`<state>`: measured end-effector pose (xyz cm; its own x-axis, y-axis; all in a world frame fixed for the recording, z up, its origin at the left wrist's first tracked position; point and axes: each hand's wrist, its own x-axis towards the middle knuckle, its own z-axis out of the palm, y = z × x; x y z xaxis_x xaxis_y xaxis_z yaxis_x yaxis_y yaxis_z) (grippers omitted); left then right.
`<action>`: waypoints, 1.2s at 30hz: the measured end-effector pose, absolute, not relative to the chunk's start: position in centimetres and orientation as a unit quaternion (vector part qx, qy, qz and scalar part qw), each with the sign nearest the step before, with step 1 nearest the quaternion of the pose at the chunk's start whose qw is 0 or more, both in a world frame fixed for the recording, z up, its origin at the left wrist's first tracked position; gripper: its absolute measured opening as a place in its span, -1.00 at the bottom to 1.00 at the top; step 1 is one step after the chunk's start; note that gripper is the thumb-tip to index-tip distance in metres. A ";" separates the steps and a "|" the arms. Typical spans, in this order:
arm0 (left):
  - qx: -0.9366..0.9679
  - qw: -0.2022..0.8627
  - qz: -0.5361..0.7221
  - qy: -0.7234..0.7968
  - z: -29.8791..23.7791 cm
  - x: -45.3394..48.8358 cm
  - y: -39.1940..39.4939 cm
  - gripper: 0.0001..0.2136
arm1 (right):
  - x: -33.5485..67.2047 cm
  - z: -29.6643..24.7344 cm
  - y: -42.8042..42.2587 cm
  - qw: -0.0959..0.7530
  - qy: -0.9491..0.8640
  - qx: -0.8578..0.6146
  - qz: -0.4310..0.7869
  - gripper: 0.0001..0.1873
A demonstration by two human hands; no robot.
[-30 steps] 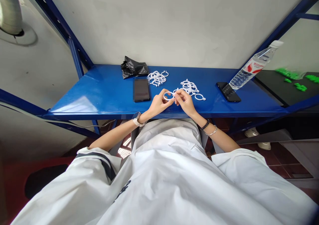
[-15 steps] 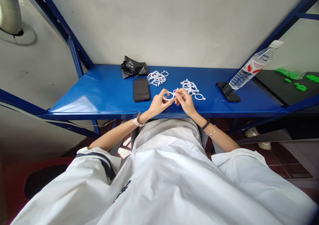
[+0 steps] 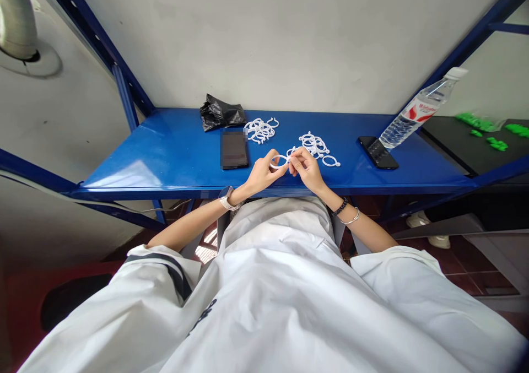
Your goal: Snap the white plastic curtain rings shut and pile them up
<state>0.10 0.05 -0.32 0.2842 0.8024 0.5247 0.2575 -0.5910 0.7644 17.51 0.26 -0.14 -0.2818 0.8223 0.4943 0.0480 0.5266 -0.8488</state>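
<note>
Right of phone point(image 3: 233, 149), white plastic ring point(image 3: 279, 161) was pinched by left hand point(image 3: 259, 176) and right hand point(image 3: 308, 170); gap seemingly open, even squeeze advised.

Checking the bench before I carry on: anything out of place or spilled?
Nothing spilled or broken. The water bottle looks tilted, but the blue post beside it slants alike, so likely the lens. Its base touches or overlaps a phone; cannot tell which.

A blue metal shelf point(image 3: 173, 158) lies under the left hand point(image 3: 259, 174) and the right hand point(image 3: 308, 170), with a pale wall point(image 3: 289, 42) straight beyond them. Blue uprights point(image 3: 124, 95) rise left of the left hand, and dark red floor tiles point(image 3: 467, 263) show below and right of the right hand.
</note>
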 end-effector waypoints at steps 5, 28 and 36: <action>0.751 0.279 0.480 0.357 -0.5 0.0 0.1 -0.60 | 17.5 -0.1 0.3 0.514 -0.705 -0.303 0.384 -0.57; 0.768 0.272 0.453 0.361 -0.3 -0.1 0.2 -0.58 | 17.6 -0.1 0.3 0.508 -0.714 -0.281 0.391 -0.56; 0.767 0.268 0.457 0.362 -0.4 -0.1 0.2 -0.56 | 17.7 -0.1 0.4 0.506 -0.716 -0.282 0.390 -0.56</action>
